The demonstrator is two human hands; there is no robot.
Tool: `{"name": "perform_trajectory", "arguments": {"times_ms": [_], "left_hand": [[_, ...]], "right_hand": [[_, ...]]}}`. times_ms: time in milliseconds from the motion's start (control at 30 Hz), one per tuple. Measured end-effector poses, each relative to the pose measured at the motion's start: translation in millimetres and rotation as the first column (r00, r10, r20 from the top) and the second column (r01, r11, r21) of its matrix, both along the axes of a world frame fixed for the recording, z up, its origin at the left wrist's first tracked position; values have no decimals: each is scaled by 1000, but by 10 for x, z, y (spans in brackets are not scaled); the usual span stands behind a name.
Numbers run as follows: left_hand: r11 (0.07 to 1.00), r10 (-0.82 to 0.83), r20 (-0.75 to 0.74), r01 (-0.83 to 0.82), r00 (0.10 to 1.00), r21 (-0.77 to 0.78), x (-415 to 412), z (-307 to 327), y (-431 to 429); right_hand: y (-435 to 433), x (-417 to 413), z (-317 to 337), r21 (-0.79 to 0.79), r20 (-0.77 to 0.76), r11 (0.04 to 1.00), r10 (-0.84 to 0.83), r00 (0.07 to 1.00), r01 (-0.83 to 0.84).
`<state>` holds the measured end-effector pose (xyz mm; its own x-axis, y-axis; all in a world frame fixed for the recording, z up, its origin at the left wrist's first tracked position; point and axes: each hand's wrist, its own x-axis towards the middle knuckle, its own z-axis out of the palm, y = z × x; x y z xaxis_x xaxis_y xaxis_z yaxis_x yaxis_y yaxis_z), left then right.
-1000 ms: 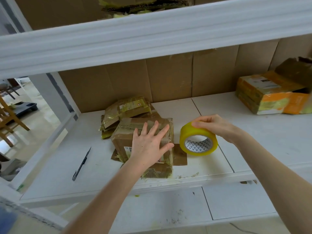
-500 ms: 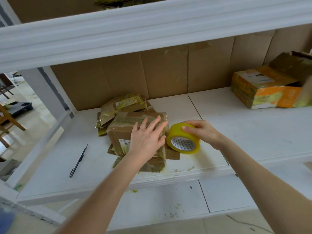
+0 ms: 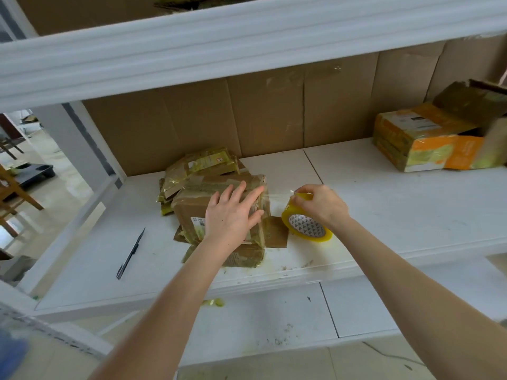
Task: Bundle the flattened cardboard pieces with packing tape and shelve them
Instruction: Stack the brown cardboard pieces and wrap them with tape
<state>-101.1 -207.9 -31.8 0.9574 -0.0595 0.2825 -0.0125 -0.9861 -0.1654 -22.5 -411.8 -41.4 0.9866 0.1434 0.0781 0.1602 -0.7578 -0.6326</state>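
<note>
Cardboard stack (image 3: pixel 192 207) sits on the white shelf (image 3: pixel 384 215), near its front edge. Your left hand (image 3: pixel 233 212) lies flat on top, fingers straight and spread, gripping nothing. Your right hand (image 3: pixel 321 204) curls over the yellow tape roll (image 3: pixel 307 229) just right of the stack, and a clear strip (image 3: pixel 277 197) spans roll to stack corner. Risks: the strip looks barely anchored, so a hard pull could peel it off or drag the stack. Slack could fold it onto itself.

Lower left, a dark pen (image 3: pixel 131 253) lies slanted, far right an orange carton (image 3: pixel 419 144) sits torn open, and at the left edge there's a wooden chair (image 3: pixel 13 192) beside a dark tray (image 3: pixel 37 174).
</note>
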Motion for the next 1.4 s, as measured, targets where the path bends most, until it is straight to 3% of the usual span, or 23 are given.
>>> {"name": "perform_trajectory", "arguments": {"times_ms": [200,367,467,567,633,833,900,1000,1167,1267,1400], "left_hand": [[991,24,128,-7,991,-134,-247,-24,262],[861,332,273,-172,903,-479,-572,-215,989],[770,513,39,-440,857,-461,-698,-425,1525],[646,654,-184,-668,734,-370,-763,-603,1922],[614,672,-226,-701,705,-363,-762,-665,2080],[515,676,-186,-638,713,-572,-748,-546,2030],[546,659,-81,-549,748,-633,-807,-384,1864],[652,503,132,-275,854,-706,-901,-36,1473],[788,202,298,26,933,-615,-966,577,524],[866,99,299,66,949,-496,-839,758,-66],[920,165,61,-131,984,-368,-458,738,-536]], "right_hand": [[148,44,24,-41,8,998,-50,999,51],[284,85,10,-69,7,994,-83,997,83],[301,104,19,-63,15,994,-88,996,89],[298,99,38,-44,4,996,-77,997,77],[301,95,38,-40,1,996,-78,997,78],[269,95,41,-23,-10,998,-59,998,58],[236,106,42,14,-27,999,-35,999,35],[207,112,56,62,-43,998,26,999,-23],[120,106,64,88,-16,994,67,998,-65],[84,90,86,113,-27,993,49,998,-46],[46,39,109,159,-44,987,37,998,-29]]}}
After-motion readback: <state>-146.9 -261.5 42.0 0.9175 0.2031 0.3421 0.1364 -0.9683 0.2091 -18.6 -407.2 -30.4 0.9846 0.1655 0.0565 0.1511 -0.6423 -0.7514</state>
